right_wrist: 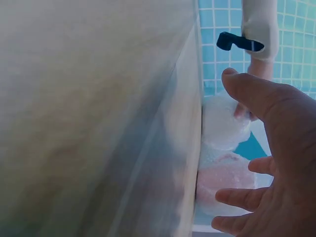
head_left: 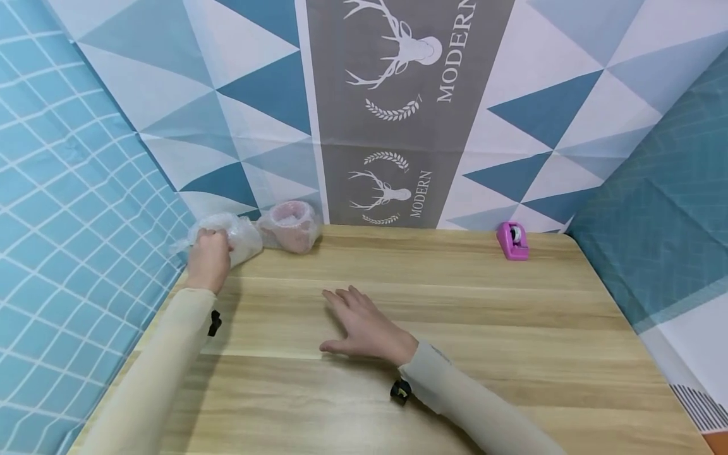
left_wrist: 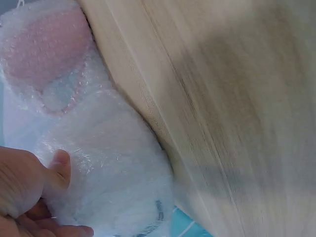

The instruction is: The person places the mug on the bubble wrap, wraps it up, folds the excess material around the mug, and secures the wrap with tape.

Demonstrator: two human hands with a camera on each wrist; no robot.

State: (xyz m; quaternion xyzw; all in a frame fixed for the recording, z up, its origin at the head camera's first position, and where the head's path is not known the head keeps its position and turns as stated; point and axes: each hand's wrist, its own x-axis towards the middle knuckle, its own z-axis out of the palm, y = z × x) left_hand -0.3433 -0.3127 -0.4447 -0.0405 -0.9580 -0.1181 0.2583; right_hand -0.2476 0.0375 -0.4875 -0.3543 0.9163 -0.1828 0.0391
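Note:
My left hand [head_left: 210, 258] grips a white bundle in bubble wrap [head_left: 244, 240] at the table's back left corner. In the left wrist view, its thumb and fingers pinch the wrap near one end, and what lies inside is blurred by the plastic. Right beside this bundle stands a pink cup-like thing in bubble wrap [head_left: 292, 230], a round rim showing through. Over the middle of the table my right hand [head_left: 364, 328] is held with fingers spread and nothing in it. The right wrist view shows both wrapped things beyond that hand's fingers.
A pink tape dispenser [head_left: 514, 241] stands near the back right of the wooden table [head_left: 426, 272]. A patterned cloth wall [head_left: 387, 139] rises behind the back edge. Blue checked cloth [head_left: 68, 221] hangs along the left side, and teal cloth [head_left: 660, 208] on the right.

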